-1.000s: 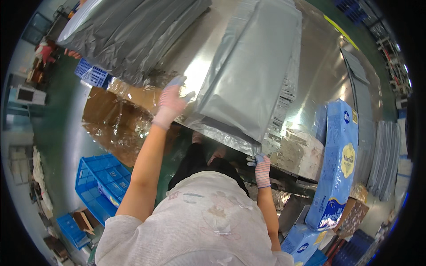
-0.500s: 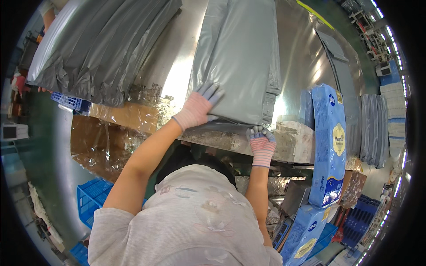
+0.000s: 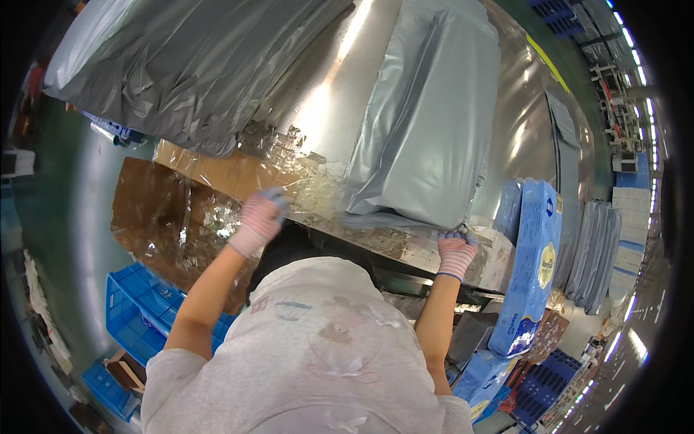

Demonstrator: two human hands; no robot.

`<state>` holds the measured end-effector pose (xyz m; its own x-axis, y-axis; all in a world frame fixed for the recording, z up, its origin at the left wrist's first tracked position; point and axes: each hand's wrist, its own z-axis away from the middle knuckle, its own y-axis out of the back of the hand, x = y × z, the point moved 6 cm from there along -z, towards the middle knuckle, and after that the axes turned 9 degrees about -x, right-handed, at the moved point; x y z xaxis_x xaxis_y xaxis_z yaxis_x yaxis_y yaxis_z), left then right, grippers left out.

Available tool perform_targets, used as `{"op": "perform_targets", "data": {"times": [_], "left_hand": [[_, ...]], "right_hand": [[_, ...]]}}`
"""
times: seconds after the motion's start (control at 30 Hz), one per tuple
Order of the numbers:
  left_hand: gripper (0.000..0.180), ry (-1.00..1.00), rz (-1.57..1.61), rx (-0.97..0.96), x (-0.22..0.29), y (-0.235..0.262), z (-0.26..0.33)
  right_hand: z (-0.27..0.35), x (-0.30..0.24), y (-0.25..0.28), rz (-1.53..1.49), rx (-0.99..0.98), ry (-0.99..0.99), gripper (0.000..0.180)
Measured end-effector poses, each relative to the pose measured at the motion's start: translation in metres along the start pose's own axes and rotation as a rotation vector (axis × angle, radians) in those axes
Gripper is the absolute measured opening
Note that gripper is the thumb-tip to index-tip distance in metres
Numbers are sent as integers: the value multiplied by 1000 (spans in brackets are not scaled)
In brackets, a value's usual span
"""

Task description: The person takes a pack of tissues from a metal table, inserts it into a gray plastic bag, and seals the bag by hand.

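Observation:
A stack of flat grey plastic bags [image 3: 441,137] lies lengthwise on the metal table, its near left part wrinkled and folded. My right hand [image 3: 457,254], in a pink-and-white striped glove with grey fingertips, is at the near right corner of the stack. Its fingers are curled around the bag's edge there. My left hand [image 3: 262,218], gloved the same way, is off the bags, above the table's front edge beside an opened cardboard box. Motion smears its fingers, so their shape is unclear.
A larger pile of grey bags [image 3: 195,65] covers the table's left. On the right stands a tall blue printed package [image 3: 531,267], with folded grey sheets [image 3: 593,246] beyond. The cardboard box [image 3: 163,217] with clear film and a blue crate [image 3: 137,304] sit at lower left.
My left hand has lifted off the grey bags and moved left and nearer to me. My right hand stays by the stack's near right corner. The view has shifted and turned.

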<state>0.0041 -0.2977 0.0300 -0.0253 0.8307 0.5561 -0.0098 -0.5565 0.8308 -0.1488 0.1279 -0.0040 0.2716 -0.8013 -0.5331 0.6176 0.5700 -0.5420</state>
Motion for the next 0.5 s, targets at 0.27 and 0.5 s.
{"op": "perform_targets", "data": {"times": [0.27,0.5], "left_hand": [[23,-180,277,-110,81,-30,-59],[14,129,649,23,73,-40,-113]], "right_hand": [[-6,-4,8,-5,34,-31,22],[-14,-10,13,124,72,-168,18]]}}
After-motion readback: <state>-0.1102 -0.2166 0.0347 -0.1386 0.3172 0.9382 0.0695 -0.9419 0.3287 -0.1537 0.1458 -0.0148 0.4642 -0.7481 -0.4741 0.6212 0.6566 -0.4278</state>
